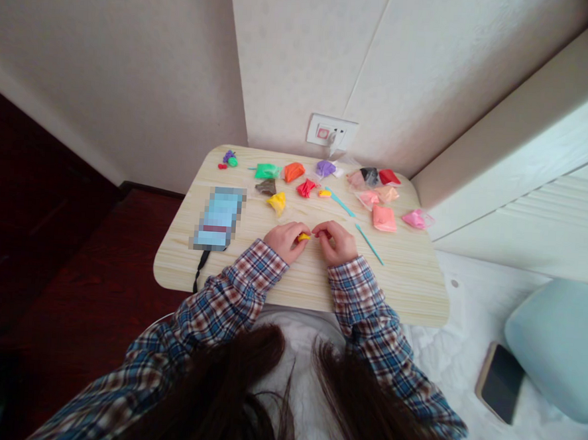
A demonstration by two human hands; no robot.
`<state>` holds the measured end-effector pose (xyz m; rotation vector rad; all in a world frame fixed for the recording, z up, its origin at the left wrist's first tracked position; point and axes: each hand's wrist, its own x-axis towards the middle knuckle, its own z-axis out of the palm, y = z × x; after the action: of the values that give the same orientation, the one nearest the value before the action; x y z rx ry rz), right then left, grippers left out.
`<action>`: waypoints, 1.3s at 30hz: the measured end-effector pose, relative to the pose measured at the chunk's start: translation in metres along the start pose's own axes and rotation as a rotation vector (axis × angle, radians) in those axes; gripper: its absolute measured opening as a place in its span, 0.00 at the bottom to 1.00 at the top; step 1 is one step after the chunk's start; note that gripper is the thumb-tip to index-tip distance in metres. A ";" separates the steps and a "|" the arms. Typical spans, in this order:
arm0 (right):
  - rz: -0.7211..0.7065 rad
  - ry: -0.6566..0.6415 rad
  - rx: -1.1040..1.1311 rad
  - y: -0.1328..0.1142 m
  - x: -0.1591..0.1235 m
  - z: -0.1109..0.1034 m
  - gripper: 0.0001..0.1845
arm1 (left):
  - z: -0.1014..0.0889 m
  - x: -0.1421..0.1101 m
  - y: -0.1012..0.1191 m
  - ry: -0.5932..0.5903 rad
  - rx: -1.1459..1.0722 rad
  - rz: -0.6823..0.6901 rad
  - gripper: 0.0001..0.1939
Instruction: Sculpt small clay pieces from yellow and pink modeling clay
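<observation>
My left hand [283, 240] is closed around a small piece of yellow clay [303, 236], which shows between thumb and fingers. Close by on the right, my right hand [339, 243] has its fingers curled in a pinch; what lies between them, if anything, is too small to make out. A thin turquoise modelling tool [371, 244] lies just right of that hand. Beyond the hands are a second turquoise tool [343, 202], a small yellow shaped piece [324, 193] with an orange-red spot, and an opened bag of yellow clay [277, 203].
Several bags of coloured clay, such as a green one [268, 171] and a salmon one [384, 219], spread over the back of the small table [250, 280]. A phone with a blurred screen [219, 217] lies left. Purple, green and red pieces [231, 160] sit at the far left corner.
</observation>
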<state>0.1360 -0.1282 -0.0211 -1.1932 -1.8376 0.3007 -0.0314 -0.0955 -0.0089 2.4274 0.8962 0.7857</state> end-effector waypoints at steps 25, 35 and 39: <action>0.006 -0.035 -0.019 0.001 -0.001 0.000 0.15 | 0.000 0.000 0.000 -0.002 -0.001 0.005 0.10; 0.029 -0.020 -0.008 -0.001 -0.001 -0.001 0.14 | 0.000 0.001 0.001 -0.006 -0.007 0.003 0.10; 0.029 -0.022 -0.008 -0.001 -0.001 -0.001 0.14 | -0.001 0.001 0.002 -0.010 -0.005 0.003 0.10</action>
<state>0.1359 -0.1298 -0.0202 -1.2275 -1.8427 0.3243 -0.0307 -0.0958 -0.0069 2.4268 0.8855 0.7756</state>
